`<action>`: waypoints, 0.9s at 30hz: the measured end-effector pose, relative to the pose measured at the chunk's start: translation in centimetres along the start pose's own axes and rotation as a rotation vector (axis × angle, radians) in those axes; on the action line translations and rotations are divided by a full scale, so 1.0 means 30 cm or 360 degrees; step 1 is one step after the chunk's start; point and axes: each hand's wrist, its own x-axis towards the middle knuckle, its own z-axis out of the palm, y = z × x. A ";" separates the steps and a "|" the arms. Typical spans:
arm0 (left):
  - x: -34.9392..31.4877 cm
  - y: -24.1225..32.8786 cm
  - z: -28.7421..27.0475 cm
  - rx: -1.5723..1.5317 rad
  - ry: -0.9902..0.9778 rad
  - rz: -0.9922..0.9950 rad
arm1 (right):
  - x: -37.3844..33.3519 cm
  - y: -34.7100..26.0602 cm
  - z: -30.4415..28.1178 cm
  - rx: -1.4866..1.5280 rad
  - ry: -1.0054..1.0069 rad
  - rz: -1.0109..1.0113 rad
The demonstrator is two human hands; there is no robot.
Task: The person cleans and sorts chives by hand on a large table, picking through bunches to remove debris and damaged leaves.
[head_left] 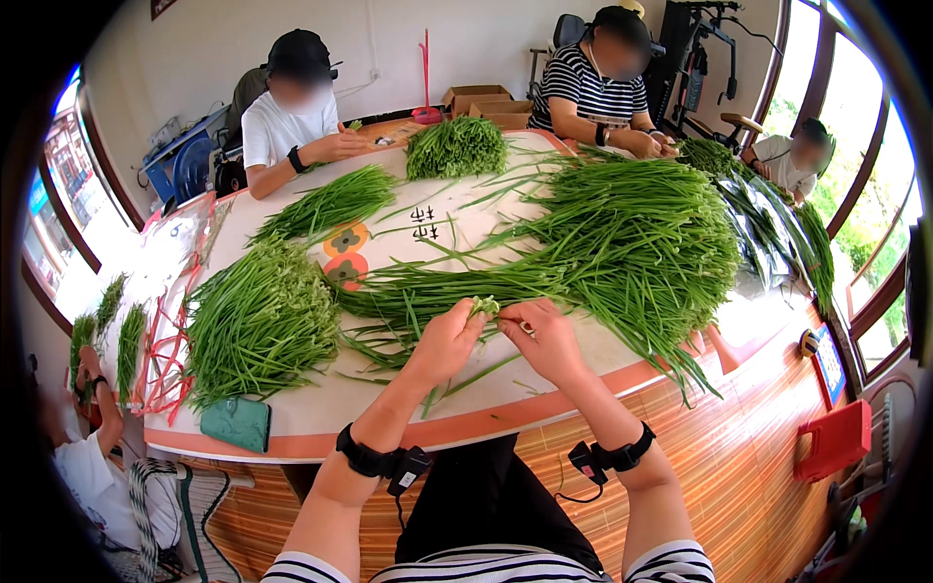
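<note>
Over the table's near edge, my left hand (449, 342) is closed round a small bunch of green chive stalks (483, 306), whose pale cut or budded ends poke out above the fingers. Close beside it, my right hand (546, 338) has thumb and fingers pinched together at the bunch's side; what lies between those fingertips is too small to make out. A large heap of chives (646, 228) spreads just beyond and to the right of my hands. To their left lies another thick pile of chives (258, 321) with its budded tips toward me.
The white table (389, 446) has an orange rim. On it lie a green wallet (237, 425), red ties (167, 364) and a far chive bundle (457, 148). Co-workers sit across it and at both sides. A red case (834, 441) is at the right.
</note>
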 end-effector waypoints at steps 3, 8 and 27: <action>0.005 -0.017 0.003 -0.0069 -0.0045 -0.0051 | -0.005 0.017 -0.010 0.0011 -0.0004 -0.0023; 0.013 -0.049 0.010 -0.0160 -0.0134 -0.0063 | 0.004 -0.006 -0.022 -0.0123 0.0042 -0.0171; 0.007 -0.011 0.000 -0.0192 -0.0259 -0.0182 | -0.052 0.109 -0.160 -0.0307 -0.0302 -0.0034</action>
